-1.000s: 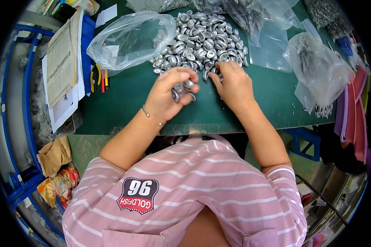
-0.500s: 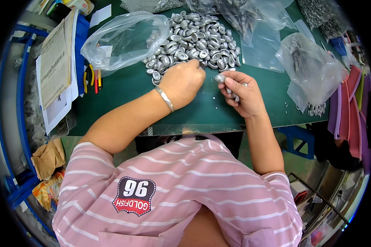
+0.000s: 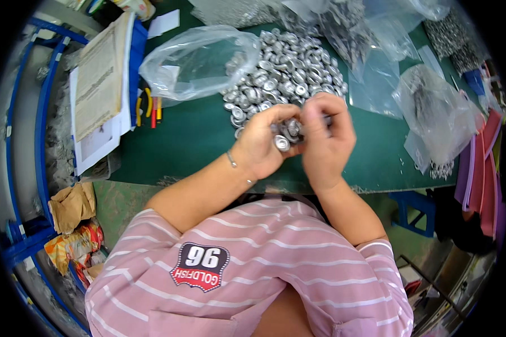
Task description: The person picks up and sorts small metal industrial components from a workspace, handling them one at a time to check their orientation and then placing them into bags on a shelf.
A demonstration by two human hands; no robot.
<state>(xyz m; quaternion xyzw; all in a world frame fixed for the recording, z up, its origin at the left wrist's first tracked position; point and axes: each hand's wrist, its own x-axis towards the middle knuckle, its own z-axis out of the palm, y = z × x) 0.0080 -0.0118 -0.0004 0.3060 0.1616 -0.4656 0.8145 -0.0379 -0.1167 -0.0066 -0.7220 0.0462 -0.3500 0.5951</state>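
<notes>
Cupped over the near side of the table, my left hand [image 3: 261,147] holds several small silver domed metal parts [image 3: 291,129], one with a round ringed face [image 3: 281,144] turned up. My right hand [image 3: 328,137] is close against its right side, fingers curled and smeared by motion; a greyish bit shows among them, but I cannot tell whether it is held. Just beyond both hands spreads a big heap of the same silver metal parts [image 3: 298,64] on the green table [image 3: 371,146].
A clear plastic bag [image 3: 191,84] lies open left of the heap. Further left are yellow-handled pliers [image 3: 146,106], red and orange pens [image 3: 154,115] and papers [image 3: 101,78]. Another plastic bag [image 3: 433,106] lies at right, with filled bags [image 3: 348,28] behind. A blue stool [image 3: 413,210] stands below.
My left hand has come back from the heap and turned palm up with parts in it. My right hand has moved in beside it. The view has shifted slightly.
</notes>
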